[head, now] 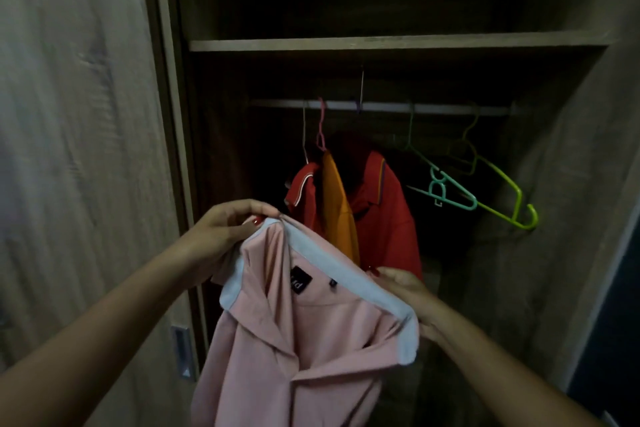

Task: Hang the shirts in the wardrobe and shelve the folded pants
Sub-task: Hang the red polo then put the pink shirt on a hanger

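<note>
Dim wooden wardrobe (554,218), open. Pink shirt (311,340) hangs below and in front of rail (381,107), collar slanting down to the right. Left hand (228,229) pinches collar's top end, right hand (412,298) grips its low end. Spare hangers (460,190) on rail's right part, nearer right hand. Red shirts (384,218) under rail's middle.

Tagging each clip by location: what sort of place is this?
Probably a bedroom wardrobe: a rail carries red shirts and empty hangers, a shelf sits above; left hand and right hand hold a pink shirt.

Pink shirt (311,364) hem cut off below, upper shelf (381,44) interior too dark
</note>
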A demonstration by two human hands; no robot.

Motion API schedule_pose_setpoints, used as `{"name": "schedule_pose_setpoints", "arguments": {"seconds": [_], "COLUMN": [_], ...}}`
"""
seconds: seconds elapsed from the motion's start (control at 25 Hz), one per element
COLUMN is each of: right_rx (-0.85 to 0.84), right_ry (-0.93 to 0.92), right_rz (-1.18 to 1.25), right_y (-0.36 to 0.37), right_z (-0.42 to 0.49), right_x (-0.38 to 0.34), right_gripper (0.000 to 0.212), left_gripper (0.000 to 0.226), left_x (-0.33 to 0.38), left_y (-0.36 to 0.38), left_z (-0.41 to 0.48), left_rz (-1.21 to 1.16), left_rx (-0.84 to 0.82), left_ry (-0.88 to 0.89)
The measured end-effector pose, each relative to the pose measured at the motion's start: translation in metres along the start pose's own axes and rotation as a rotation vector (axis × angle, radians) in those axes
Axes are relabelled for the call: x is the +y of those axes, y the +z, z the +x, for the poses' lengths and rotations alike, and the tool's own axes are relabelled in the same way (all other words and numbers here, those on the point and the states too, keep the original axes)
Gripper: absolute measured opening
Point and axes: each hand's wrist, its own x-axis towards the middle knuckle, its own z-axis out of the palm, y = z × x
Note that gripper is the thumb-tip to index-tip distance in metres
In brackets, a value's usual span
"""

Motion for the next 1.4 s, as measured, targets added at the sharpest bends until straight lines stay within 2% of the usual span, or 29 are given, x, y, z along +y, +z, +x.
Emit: {"name": "schedule_pose_setpoints", "arguments": {"seconds": [0.08,0.2,0.36,0.44,0.52,0.6,0.68,0.72,0.76,0.8,0.88,0.92,0.96,1.12,1.2,1.32,1.4], "right_rx": [-0.039,-0.117,-0.071,-0.139,-0.065,0.188,0.552,0.708,0.81,0.872,0.9,0.896,0.876,0.689,0.698,0.699,0.625], "right_ry": [-0.018,-0.047,-0.017,-0.128,-0.351,-0.644,-0.925,-0.972,-0.908,-0.75,-0.327,-0.18,-0.125,-0.248,-0.327,-0.542,-0.544], "right_rz": [-0.028,-0.201,-0.553,-0.9,-1.118,-1.074,-1.021,-1.025,-1.067,-1.13,-1.212,-1.183,-1.104,-0.644,-0.576,-0.453,-0.446], "right_y": [0.003,0.013,-0.002,-0.027,-0.045,-0.042,-0.038,-0.043,-0.051,-0.06,-0.077,-0.082,-0.085,-0.083,-0.076,-0.063,-0.058], "right_z": [0.002,0.009,0.011,0.009,0.009,0.013,0.024,0.033,0.043,0.054,0.073,0.081,0.09,0.11,0.109,0.091,0.083], "right_x": [-0.002,0.003,0.012,0.017,0.002,-0.041,-0.097,-0.121,-0.14,-0.151,-0.158,-0.155,-0.152,-0.145,-0.143,-0.115,-0.074], "right_gripper": [0.016,0.009,0.033,0.035,0.034,0.024,0.004,0.012,0.025,0.036,0.047,0.047,0.043,0.025,0.021,0.023,0.02], "left_gripper": [0.021,0.022,0.027,0.026,0.027,0.027,0.025,0.025,0.026,0.027,0.025,0.024,0.024,0.029,0.03,0.031,0.031], "left_x": [-0.005,-0.009,-0.004,0.001,0.003,0.002,0.001,0.002,0.001,0.002,0.002,0.002,0.003,0.002,0.002,0.001,0.0], "left_y": [-0.006,-0.011,-0.019,-0.023,-0.021,-0.016,-0.01,-0.009,-0.009,-0.008,-0.009,-0.01,-0.011,-0.012,-0.013,-0.011,-0.008], "left_z": [-0.004,-0.006,-0.002,0.001,0.004,0.005,0.006,0.007,0.008,0.008,0.008,0.008,0.007,0.003,0.002,0.002,0.003], "left_rz": [-0.016,-0.034,-0.176,-0.238,-0.239,-0.212,-0.169,-0.151,-0.139,-0.134,-0.142,-0.146,-0.141,-0.126,-0.128,-0.132,-0.149], "left_rx": [0.01,0.053,0.167,0.199,0.166,0.101,0.058,0.049,0.047,0.047,0.044,0.045,0.049,0.06,0.053,0.015,0.001], "left_ry": [-0.009,-0.001,0.023,0.043,0.046,0.046,0.049,0.051,0.054,0.057,0.063,0.064,0.064,0.054,0.041,0.024,0.01]}}
